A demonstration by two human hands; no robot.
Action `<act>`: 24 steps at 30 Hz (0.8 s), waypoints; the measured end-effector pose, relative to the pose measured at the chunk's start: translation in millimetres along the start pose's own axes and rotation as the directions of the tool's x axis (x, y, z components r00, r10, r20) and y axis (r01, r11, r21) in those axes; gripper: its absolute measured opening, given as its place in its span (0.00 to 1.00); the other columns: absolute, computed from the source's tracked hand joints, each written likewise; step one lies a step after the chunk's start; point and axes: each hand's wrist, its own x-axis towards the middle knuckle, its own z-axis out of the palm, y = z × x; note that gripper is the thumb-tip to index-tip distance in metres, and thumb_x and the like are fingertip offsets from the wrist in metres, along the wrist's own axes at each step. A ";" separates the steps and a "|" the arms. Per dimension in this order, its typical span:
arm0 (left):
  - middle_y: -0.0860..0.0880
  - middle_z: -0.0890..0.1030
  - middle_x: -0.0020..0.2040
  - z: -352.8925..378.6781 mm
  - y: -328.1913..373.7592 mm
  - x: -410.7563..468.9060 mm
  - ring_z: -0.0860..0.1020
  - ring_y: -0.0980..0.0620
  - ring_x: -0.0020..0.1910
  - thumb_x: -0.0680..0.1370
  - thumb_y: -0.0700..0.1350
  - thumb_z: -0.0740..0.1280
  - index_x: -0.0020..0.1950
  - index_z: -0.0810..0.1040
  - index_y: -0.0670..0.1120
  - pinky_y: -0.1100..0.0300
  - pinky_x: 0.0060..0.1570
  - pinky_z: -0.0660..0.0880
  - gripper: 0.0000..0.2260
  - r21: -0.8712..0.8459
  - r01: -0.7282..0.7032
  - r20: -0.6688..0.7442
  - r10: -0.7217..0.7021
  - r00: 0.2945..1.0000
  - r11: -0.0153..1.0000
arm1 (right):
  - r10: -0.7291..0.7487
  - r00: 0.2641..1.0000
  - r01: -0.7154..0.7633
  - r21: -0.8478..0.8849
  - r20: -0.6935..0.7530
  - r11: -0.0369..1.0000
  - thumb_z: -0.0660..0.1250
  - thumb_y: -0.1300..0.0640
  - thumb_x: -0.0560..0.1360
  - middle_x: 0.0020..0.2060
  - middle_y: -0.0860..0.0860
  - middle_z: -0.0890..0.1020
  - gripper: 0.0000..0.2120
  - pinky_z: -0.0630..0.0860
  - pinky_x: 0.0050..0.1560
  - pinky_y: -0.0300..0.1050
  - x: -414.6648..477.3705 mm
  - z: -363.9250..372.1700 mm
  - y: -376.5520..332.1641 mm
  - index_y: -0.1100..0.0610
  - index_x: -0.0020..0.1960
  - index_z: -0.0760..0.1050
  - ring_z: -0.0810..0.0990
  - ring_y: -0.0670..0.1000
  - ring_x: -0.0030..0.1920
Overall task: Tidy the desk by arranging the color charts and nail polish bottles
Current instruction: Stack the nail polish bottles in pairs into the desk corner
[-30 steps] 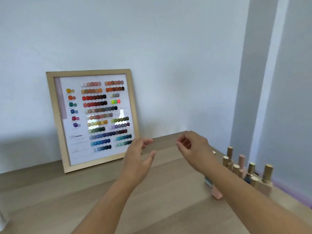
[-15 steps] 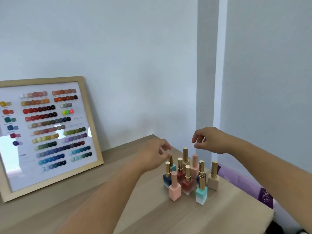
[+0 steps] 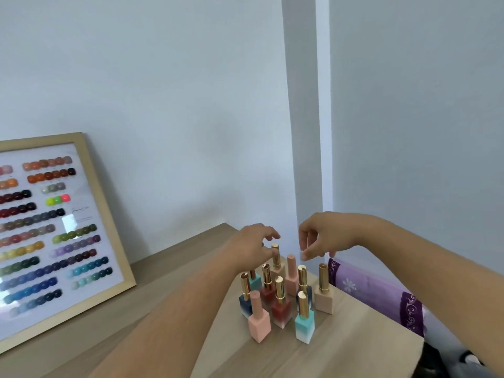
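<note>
Both hands had dropped toward the cluster of gold-capped square nail polish bottles (image 3: pixel 283 293) — left hand (image 3: pixel 252 242), fingers loosely apart, hovered nearest the upright rear beige bottle (image 3: pixel 277 264); right hand (image 3: pixel 323 236), fingers curled but empty, hung above the pink one (image 3: pixel 291 276).

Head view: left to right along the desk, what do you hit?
Framed color chart → left hand → cluster of nail polish bottles → right hand → purple patterned cloth.

— What is differing from a second ago?
— The view is sitting further right: the framed color chart (image 3: pixel 54 236) is now cut by the left edge and the nail polish bottles (image 3: pixel 283 293) are showing in full.
— And the hands?
— The left hand (image 3: pixel 252 242) and right hand (image 3: pixel 324 236) are now hanging over the cluster, closer together, fingers curling downward.
</note>
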 end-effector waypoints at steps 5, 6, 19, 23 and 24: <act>0.51 0.80 0.53 7.2 1.2 15.2 0.76 0.55 0.46 0.75 0.46 0.68 0.55 0.79 0.50 0.66 0.41 0.70 0.10 0.044 -0.007 0.046 0.005 0.999 0.999 | 0.054 0.998 -0.052 -0.133 0.018 0.990 0.73 0.49 0.67 0.44 0.48 0.82 0.10 0.72 0.33 0.37 -14.3 17.6 5.4 0.50 0.45 0.77 0.79 0.45 0.31; 0.51 0.80 0.52 8.4 1.6 16.4 0.77 0.54 0.47 0.75 0.45 0.68 0.54 0.79 0.49 0.65 0.42 0.72 0.09 0.047 -0.003 0.047 0.000 0.999 0.999 | 0.059 0.998 -0.058 -0.143 0.004 0.988 0.73 0.52 0.68 0.43 0.49 0.82 0.08 0.72 0.33 0.37 -13.9 20.7 7.2 0.51 0.44 0.77 0.78 0.45 0.31; 0.53 0.77 0.42 -11.7 -27.5 34.4 0.74 0.56 0.42 0.73 0.38 0.68 0.49 0.81 0.46 0.66 0.42 0.69 0.07 -0.007 0.039 -0.073 -0.039 0.997 0.999 | 0.000 0.990 -0.012 -0.084 -0.143 0.996 0.71 0.60 0.69 0.41 0.48 0.82 0.05 0.72 0.35 0.33 16.4 -16.4 31.7 0.50 0.40 0.80 0.81 0.46 0.39; 0.52 0.78 0.45 -25.0 -56.6 39.1 0.76 0.54 0.45 0.73 0.36 0.67 0.50 0.79 0.46 0.61 0.48 0.75 0.08 -0.106 0.128 -0.151 -0.143 0.978 0.986 | -0.050 0.981 0.040 -0.056 -0.190 0.998 0.70 0.61 0.70 0.39 0.43 0.79 0.06 0.73 0.38 0.35 65.1 -21.7 26.2 0.51 0.41 0.80 0.79 0.47 0.41; 0.51 0.78 0.45 -25.9 -63.7 40.0 0.76 0.53 0.45 0.73 0.36 0.66 0.50 0.78 0.46 0.60 0.49 0.75 0.09 -0.126 0.147 -0.167 -0.167 0.972 0.981 | -0.058 0.979 0.051 -0.040 -0.198 0.998 0.70 0.61 0.70 0.39 0.42 0.78 0.06 0.74 0.39 0.36 79.4 -20.1 24.5 0.51 0.41 0.80 0.79 0.47 0.42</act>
